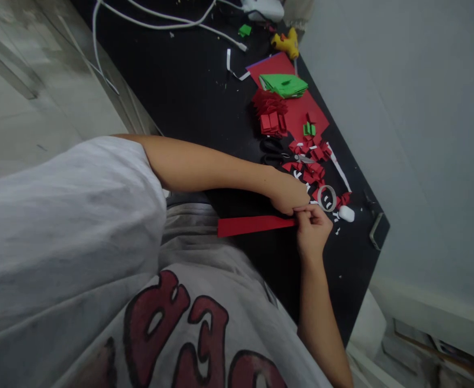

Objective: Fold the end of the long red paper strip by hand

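Note:
A long red paper strip point(256, 225) stretches from my lap over the black table's near edge, its far end at my fingers. My right hand point(315, 231) is closed in a pinch on that end, thumb against fingertips. Beside it, touching, my left hand point(290, 193) is curled closed at the same end; most of its fingers are hidden from above. Just beyond the hands stands a roll of clear tape point(326, 198). Small folded red paper pieces point(314, 172) and white scraps lie scattered there. Scissors point(287, 158) with black handles rest near my left wrist.
Farther along the black table point(172, 70) are a red sheet point(314, 110), folded green paper point(283, 85), a red folded stack point(272, 123), a yellow glue gun point(287, 43) and white cables point(156, 25). A white case point(346, 213) and a phone point(378, 231) lie toward the right corner.

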